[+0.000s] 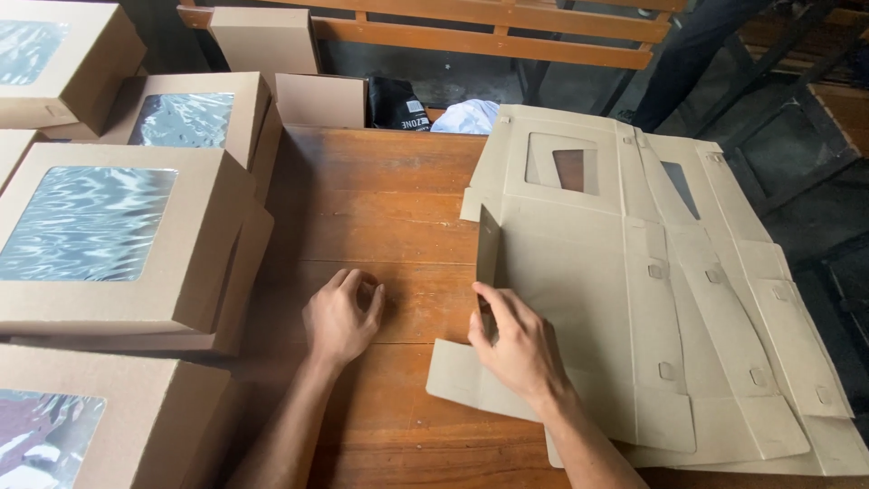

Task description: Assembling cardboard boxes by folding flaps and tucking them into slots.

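A flat, unfolded brown cardboard box blank (pixel 579 272) with a window cutout lies on top of a stack of similar blanks (pixel 769 362) on the wooden table (pixel 380 208). My right hand (pixel 516 344) pinches a side flap (pixel 489 249) of the top blank, and the flap stands upright. My left hand (pixel 342 317) rests on the bare wood to the left of the blank, fingers curled, holding nothing.
Several assembled brown boxes with clear film windows (pixel 109 235) are stacked along the table's left side. More cardboard pieces (pixel 317 100) and a dark bag (pixel 398 104) sit at the far edge. A wooden bench (pixel 480 36) stands behind. A person's leg (pixel 679 63) shows at top right.
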